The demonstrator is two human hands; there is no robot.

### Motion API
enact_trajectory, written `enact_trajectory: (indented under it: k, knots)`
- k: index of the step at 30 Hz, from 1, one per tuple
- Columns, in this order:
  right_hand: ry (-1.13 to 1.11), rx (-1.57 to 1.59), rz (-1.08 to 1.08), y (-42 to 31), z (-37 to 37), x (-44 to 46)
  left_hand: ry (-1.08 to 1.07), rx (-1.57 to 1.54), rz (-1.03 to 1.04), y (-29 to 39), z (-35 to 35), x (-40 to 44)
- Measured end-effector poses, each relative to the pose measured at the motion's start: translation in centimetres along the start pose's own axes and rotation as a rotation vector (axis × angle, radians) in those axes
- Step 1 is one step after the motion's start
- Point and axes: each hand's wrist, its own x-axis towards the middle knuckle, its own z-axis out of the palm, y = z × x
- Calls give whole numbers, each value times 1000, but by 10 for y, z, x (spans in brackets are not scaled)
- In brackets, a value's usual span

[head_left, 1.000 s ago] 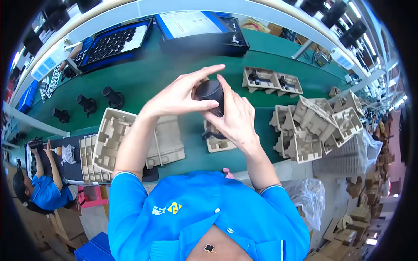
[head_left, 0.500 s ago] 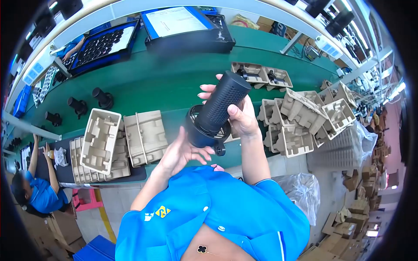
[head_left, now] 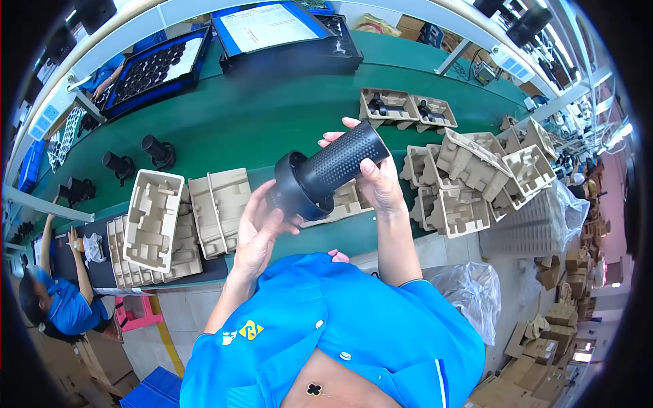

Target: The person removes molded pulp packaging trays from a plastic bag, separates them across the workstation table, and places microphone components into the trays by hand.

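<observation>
A black microphone with a perforated body and a wide ring-shaped mount is held tilted above the bench, mount end down to the left. My right hand is closed around the perforated body near its upper end, thumb on the front and fingertips showing behind. My left hand is curled round the lower left side of the mount, with the thumb and fingertips against it. Part of a moulded pulp tray shows behind the microphone.
Pulp trays are stacked at left, with more piled at right. Similar black microphones stand on the green bench. Black bins line the back. A co-worker sits at far left.
The microphone has tipped further over and turned, its mount end swinging left and up. My left hand has come up from below the mount and closed on its side. My right hand keeps its grip.
</observation>
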Motion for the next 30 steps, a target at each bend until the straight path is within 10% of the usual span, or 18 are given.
enact_trajectory:
  k: [30]
  knots:
    - [154,1,381,25,-39,-45,2,512,375,9,-4,5]
